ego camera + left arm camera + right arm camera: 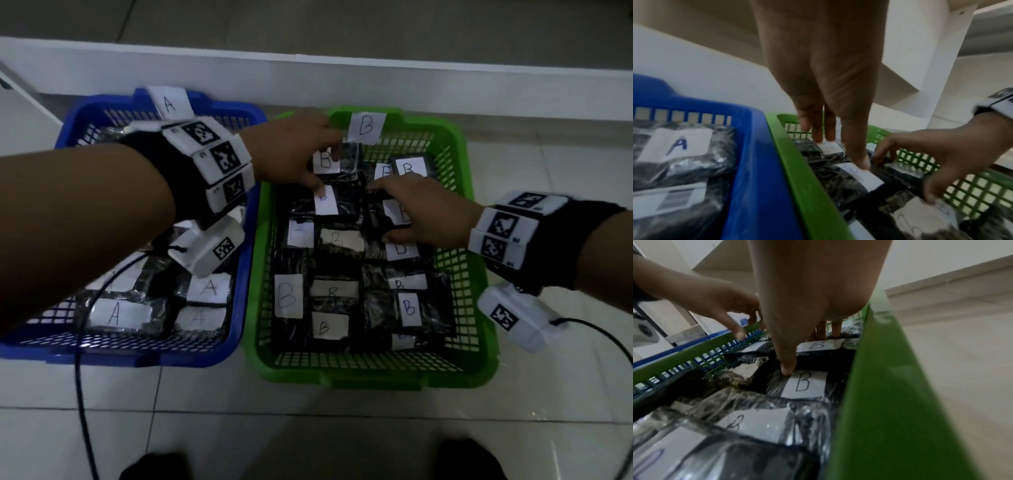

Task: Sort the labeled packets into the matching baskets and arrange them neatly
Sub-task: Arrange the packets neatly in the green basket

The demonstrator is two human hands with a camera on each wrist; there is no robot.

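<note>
The green basket carries a "B" tag and holds several black packets with white "B" labels. The blue basket to its left, tagged "A", holds "A" packets. My left hand reaches across into the green basket's far left corner. Its straight fingers touch one B packet and its thumb presses the packet in front. My right hand lies spread over a B packet by the right wall. The thumb presses beside that label.
Both baskets stand side by side on a pale tiled floor. A low white ledge runs behind them. A black cable trails from the left wrist across the blue basket's front. My feet show at the bottom edge.
</note>
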